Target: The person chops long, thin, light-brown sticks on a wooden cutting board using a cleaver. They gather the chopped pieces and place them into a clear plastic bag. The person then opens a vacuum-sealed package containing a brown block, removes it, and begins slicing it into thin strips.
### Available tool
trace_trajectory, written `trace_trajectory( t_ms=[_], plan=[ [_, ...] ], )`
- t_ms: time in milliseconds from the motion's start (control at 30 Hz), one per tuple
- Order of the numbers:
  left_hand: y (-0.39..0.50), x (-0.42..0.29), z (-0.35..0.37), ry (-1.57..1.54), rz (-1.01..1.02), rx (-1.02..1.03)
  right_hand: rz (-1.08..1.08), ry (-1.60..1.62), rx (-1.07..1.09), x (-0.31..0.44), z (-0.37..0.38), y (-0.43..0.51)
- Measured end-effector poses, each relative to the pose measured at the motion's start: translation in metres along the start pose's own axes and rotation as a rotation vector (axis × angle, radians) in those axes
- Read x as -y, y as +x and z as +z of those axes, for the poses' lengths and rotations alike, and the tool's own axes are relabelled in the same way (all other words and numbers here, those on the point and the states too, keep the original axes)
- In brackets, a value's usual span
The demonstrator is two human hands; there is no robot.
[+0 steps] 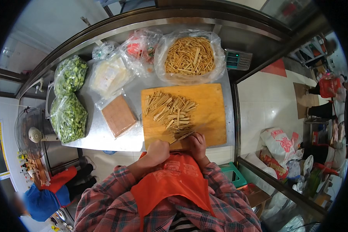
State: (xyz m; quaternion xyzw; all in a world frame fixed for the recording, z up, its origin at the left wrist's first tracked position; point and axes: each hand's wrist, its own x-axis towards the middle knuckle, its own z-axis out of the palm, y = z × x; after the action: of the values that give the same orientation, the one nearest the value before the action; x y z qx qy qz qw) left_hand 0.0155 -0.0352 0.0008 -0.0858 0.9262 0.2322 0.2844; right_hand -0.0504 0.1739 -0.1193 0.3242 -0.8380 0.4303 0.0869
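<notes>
Tan food strips point(174, 111), which look like cut dried tofu, lie in a loose heap on a wooden cutting board point(210, 110). At the board's front edge, my left hand point(159, 151) is closed in a fist; anything inside it is hidden. My right hand point(197, 142) has its fingers curled down at the near end of the heap. Between the two hands runs a thin dark edge, perhaps a blade, too unclear to settle. Behind the board, a bowl-shaped container lined with a clear plastic bag point(161, 68) holds many more such strips.
Left of the board lie a wrapped brown block point(119, 114), bagged pale sheets point(108, 76) and bags of green vegetables point(68, 119) on the steel table point(92, 136). A digital scale point(238, 59) stands back right. A green stool point(235, 174) is below; a person point(47, 200) works at left.
</notes>
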Motion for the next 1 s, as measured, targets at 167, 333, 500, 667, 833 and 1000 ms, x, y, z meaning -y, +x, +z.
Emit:
trace_trajectory(
  t_ms=[167,333,500,667,833,1000],
  plan=[
    [0.0,0.0,0.0,-0.009,0.027,0.003,0.005,-0.01,-0.014,0.001,-0.001,0.002],
    [0.004,0.0,-0.002,-0.009,0.024,0.03,0.016,-0.005,-0.006,0.0,-0.002,0.0],
    [0.012,0.004,0.004,0.011,0.01,0.062,0.033,0.02,0.012,-0.001,-0.003,0.0],
    [0.017,-0.002,0.0,-0.01,0.018,0.062,0.035,0.036,0.013,0.002,-0.006,0.007],
    [0.023,-0.013,-0.009,0.0,-0.002,0.112,0.049,0.058,0.05,-0.004,-0.003,-0.001],
    [0.031,-0.015,-0.003,0.004,0.054,0.098,0.035,0.074,0.027,-0.001,-0.004,0.004]
  ],
)
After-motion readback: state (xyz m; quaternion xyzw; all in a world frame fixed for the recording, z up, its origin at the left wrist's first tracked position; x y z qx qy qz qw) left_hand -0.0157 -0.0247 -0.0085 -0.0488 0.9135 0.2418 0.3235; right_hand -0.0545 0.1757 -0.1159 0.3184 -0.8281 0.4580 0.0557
